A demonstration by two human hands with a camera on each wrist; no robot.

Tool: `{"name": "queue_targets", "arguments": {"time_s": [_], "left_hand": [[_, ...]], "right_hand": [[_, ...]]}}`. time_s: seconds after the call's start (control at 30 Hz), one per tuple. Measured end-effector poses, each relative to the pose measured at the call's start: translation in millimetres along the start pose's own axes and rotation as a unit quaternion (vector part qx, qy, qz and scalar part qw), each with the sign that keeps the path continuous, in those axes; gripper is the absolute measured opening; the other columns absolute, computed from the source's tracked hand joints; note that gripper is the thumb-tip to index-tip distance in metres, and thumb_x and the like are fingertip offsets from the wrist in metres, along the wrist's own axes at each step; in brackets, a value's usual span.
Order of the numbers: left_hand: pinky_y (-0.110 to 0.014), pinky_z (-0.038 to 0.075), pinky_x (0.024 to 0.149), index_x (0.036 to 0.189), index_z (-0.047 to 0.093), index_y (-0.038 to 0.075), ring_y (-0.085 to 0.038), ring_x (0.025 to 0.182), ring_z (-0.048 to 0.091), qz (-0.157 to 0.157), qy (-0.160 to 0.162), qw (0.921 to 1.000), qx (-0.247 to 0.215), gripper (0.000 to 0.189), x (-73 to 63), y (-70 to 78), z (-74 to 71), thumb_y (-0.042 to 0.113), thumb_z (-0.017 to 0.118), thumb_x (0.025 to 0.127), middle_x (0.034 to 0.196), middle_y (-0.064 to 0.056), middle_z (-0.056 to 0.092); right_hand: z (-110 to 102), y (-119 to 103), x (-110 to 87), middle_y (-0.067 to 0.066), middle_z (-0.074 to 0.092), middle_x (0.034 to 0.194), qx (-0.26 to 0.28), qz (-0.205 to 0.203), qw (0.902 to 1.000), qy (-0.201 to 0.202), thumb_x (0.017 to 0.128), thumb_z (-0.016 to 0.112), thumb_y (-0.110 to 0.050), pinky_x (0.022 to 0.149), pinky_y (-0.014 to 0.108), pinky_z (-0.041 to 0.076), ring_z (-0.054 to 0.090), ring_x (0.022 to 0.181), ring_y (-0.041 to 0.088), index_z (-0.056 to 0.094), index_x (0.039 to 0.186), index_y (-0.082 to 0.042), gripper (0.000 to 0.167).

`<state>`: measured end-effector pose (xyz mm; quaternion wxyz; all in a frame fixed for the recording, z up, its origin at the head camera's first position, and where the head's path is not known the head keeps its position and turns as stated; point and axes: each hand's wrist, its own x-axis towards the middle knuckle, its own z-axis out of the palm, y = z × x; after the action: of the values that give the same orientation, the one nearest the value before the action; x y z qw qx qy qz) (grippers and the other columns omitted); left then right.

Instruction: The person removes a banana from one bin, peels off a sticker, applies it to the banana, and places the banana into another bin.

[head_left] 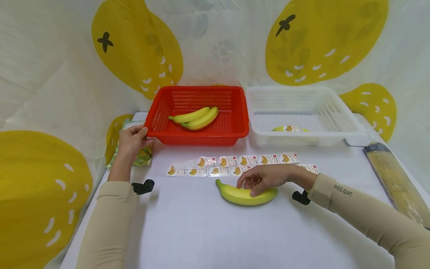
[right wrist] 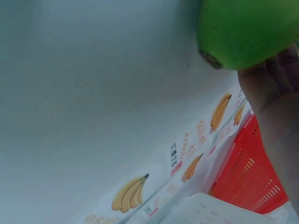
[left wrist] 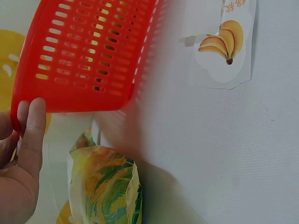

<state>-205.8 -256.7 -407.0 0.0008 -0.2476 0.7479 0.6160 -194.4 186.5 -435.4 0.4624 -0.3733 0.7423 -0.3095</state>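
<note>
My left hand pinches the near left corner of a red plastic basket; in the left wrist view the rim runs between its thumb and fingers. Two yellow bananas lie inside that basket. On the white table in front of me, my right hand holds another banana from above, thumb on the near side and fingers behind. This banana's stem points left. The right wrist view shows its blunt end, tinted green. Behind it lie two rows of banana stickers.
A white plastic basket stands right of the red one, with a banana bearing a sticker in it. Left of the red basket is a green and yellow printed bag. A long brownish wrapped pack lies along the right edge.
</note>
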Motion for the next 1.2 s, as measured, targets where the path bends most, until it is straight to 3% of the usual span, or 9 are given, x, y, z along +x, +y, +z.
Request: {"name": "queue_targets", "arguments": {"time_s": [0.17, 0.47, 0.7, 0.9, 1.03, 1.1, 1.2], "left_hand": [[-0.021, 0.056, 0.089, 0.151, 0.049, 0.017, -0.015, 0.102, 0.069, -0.002, 0.003, 1.0, -0.001, 0.05, -0.5, -0.7, 0.7, 0.035, 0.052, 0.105, 0.144, -0.01, 0.054], [-0.019, 0.058, 0.083, 0.15, 0.051, 0.015, -0.014, 0.097, 0.068, -0.003, 0.003, 0.9998, -0.02, 0.049, 0.8, 0.2, 1.5, 0.033, 0.054, 0.104, 0.13, -0.007, 0.058], [-0.018, 0.057, 0.083, 0.152, 0.048, 0.017, -0.014, 0.101, 0.065, -0.002, 0.018, 0.9998, -0.009, 0.05, -3.4, -1.6, 2.6, 0.035, 0.052, 0.105, 0.138, -0.009, 0.055], [-0.018, 0.057, 0.083, 0.151, 0.049, 0.013, -0.011, 0.088, 0.064, 0.017, 0.058, 0.9965, 0.057, 0.054, -13.1, -8.9, 4.7, 0.045, 0.04, 0.108, 0.13, -0.01, 0.056], [-0.016, 0.055, 0.064, 0.139, 0.056, 0.001, -0.008, 0.065, 0.061, 0.052, 0.085, 0.9901, 0.099, 0.049, -26.0, -19.8, 5.5, 0.036, 0.04, 0.109, 0.116, -0.012, 0.056], [-0.017, 0.051, 0.058, 0.134, 0.06, -0.002, -0.01, 0.064, 0.059, 0.079, 0.077, 0.9846, 0.136, 0.044, -33.9, -24.6, 8.3, 0.028, 0.043, 0.108, 0.114, -0.014, 0.058], [-0.019, 0.047, 0.062, 0.126, 0.066, -0.006, -0.019, 0.078, 0.061, 0.135, 0.028, 0.9688, 0.206, 0.037, -43.1, -29.6, 16.9, 0.02, 0.049, 0.105, 0.116, -0.021, 0.064]], "right_hand": [[2.1, 0.7, 1.2, 0.003, 0.063, 0.107, 0.003, 0.011, 0.9999, 0.004, 0.096, 0.071, -0.021, 0.089, 0.027, 0.049, 0.058, 0.099, 0.019, 0.064, 0.131, -0.022, 0.035], [2.2, 3.1, 0.1, 0.002, 0.063, 0.108, 0.001, 0.01, 0.9999, 0.01, 0.096, 0.071, -0.023, 0.088, 0.026, 0.049, 0.059, 0.101, 0.019, 0.064, 0.131, -0.023, 0.036], [3.1, 4.0, 1.1, 0.003, 0.063, 0.108, 0.01, 0.0, 0.9999, 0.008, 0.096, 0.07, -0.022, 0.087, 0.026, 0.048, 0.057, 0.101, 0.02, 0.063, 0.132, -0.02, 0.037], [3.7, 5.7, 1.6, 0.002, 0.063, 0.108, 0.014, 0.008, 0.9998, 0.009, 0.096, 0.07, -0.023, 0.088, 0.026, 0.049, 0.057, 0.101, 0.019, 0.064, 0.132, -0.022, 0.036], [3.9, 5.4, 1.6, 0.002, 0.063, 0.109, 0.016, 0.009, 0.9998, 0.008, 0.097, 0.069, -0.023, 0.089, 0.027, 0.049, 0.057, 0.102, 0.018, 0.063, 0.132, -0.022, 0.036], [3.6, 5.5, 1.5, 0.002, 0.063, 0.109, 0.014, 0.007, 0.9998, 0.008, 0.097, 0.069, -0.023, 0.088, 0.026, 0.049, 0.057, 0.102, 0.019, 0.063, 0.132, -0.021, 0.036], [3.3, 7.1, 2.3, 0.002, 0.062, 0.108, 0.015, 0.002, 0.9999, 0.007, 0.097, 0.069, -0.023, 0.088, 0.026, 0.048, 0.056, 0.103, 0.019, 0.063, 0.133, -0.02, 0.037]]}}
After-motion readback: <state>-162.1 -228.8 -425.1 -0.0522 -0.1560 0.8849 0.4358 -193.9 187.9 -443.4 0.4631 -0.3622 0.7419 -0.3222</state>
